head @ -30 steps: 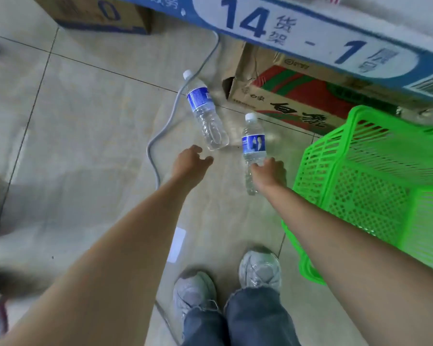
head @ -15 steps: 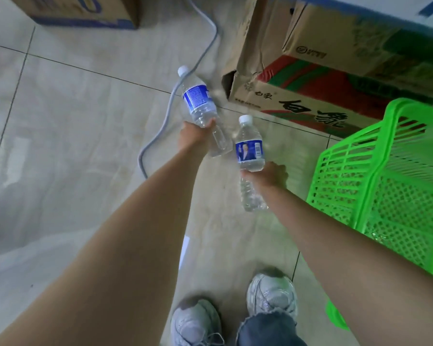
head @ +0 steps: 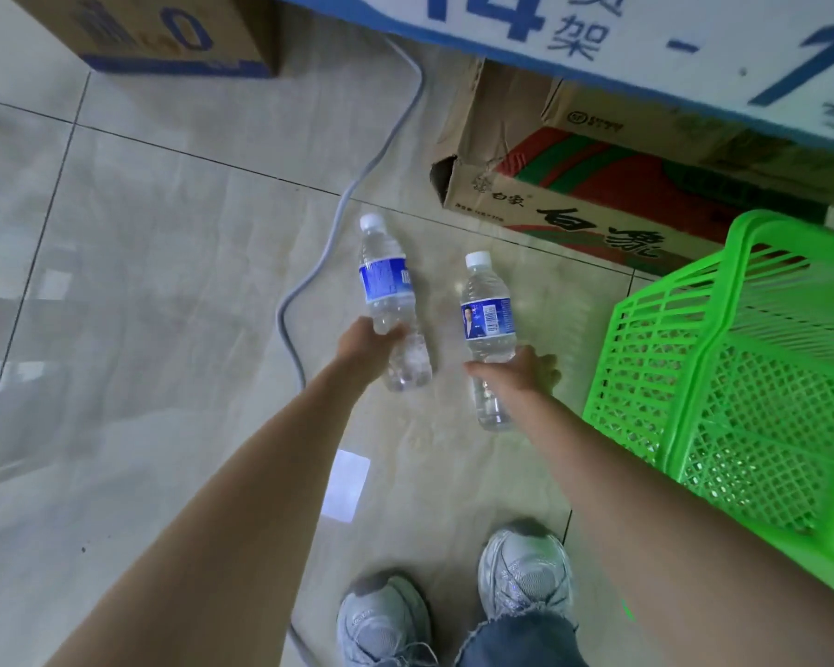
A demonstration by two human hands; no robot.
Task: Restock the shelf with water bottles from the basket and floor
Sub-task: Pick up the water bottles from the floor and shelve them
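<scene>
I hold two clear water bottles with white caps and blue labels above the tiled floor. My left hand (head: 364, 341) grips the left bottle (head: 387, 281) around its lower half, cap pointing away from me. My right hand (head: 513, 373) grips the right bottle (head: 486, 310) around its middle, cap also pointing away. The green plastic basket (head: 723, 377) stands to the right of my right hand; its visible inside shows no bottles. The shelf edge with a blue and white "14 - 1" sign (head: 598, 45) runs across the top.
A torn cardboard box with red and green print (head: 574, 209) sits under the shelf, just beyond the bottles. Another cardboard box (head: 155, 36) is at the top left. A grey cable (head: 338, 219) snakes over the floor tiles. My sneakers (head: 526, 575) are at the bottom.
My left hand reached the bottle lying on the floor, took hold of it and lifted it. My right hand kept its bottle and raised it slightly. The view tilted up toward the shelf.
</scene>
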